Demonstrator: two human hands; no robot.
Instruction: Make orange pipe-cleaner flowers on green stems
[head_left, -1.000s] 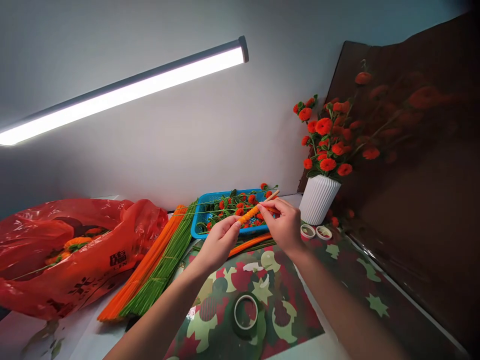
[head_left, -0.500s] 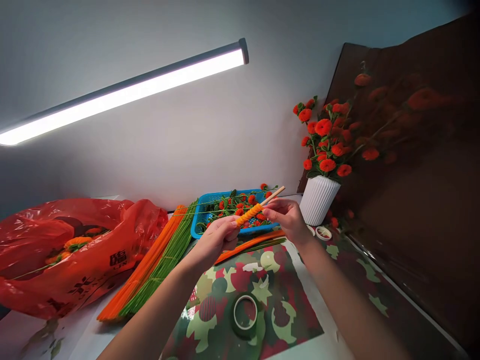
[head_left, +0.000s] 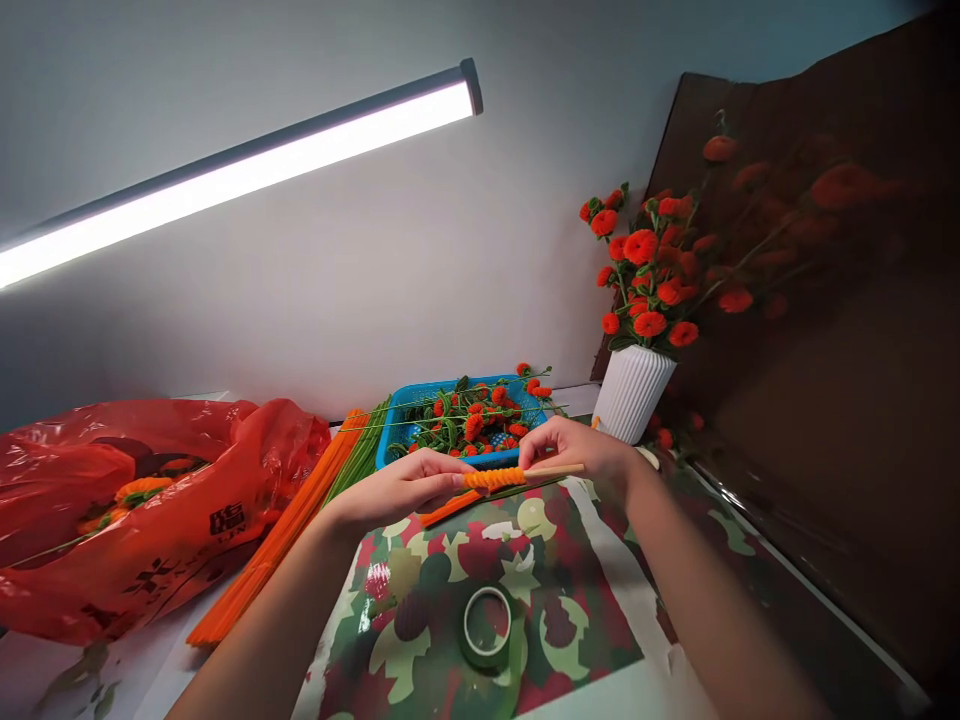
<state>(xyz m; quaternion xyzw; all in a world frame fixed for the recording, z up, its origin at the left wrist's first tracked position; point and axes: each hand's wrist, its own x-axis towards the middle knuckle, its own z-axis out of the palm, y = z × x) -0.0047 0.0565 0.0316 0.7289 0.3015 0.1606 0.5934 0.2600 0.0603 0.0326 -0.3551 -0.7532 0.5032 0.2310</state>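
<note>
Bag [head_left: 255, 470] of red plastic lies slumped at nine o'clock from the wooden stick [head_left: 555, 471], orange flowers showing in its mouth. Beside the bag, towards eight o'clock, a bundle of orange stems [head_left: 277, 540] runs along the table [head_left: 570, 700], with green stems [head_left: 360, 460] against its right side. Next, the left hand [head_left: 409, 485] has a closed grip, thumb and fingers pinching the left end of the orange coil [head_left: 495, 479]. A blue basket [head_left: 495, 460] of red flowers sits at eleven o'clock, beyond the coil. At six o'clock, a roll of green tape [head_left: 491, 662] lies flat on the patterned sheet. The coil is wound around the stick, whose bare end points to three o'clock. The right hand's [head_left: 566, 445] grip is curled, fingertips touching the coil's right end; whether it is pinched tight I cannot tell. A white vase [head_left: 634, 390] with red flowers stands at two o'clock, before a dark panel [head_left: 847, 400].
</note>
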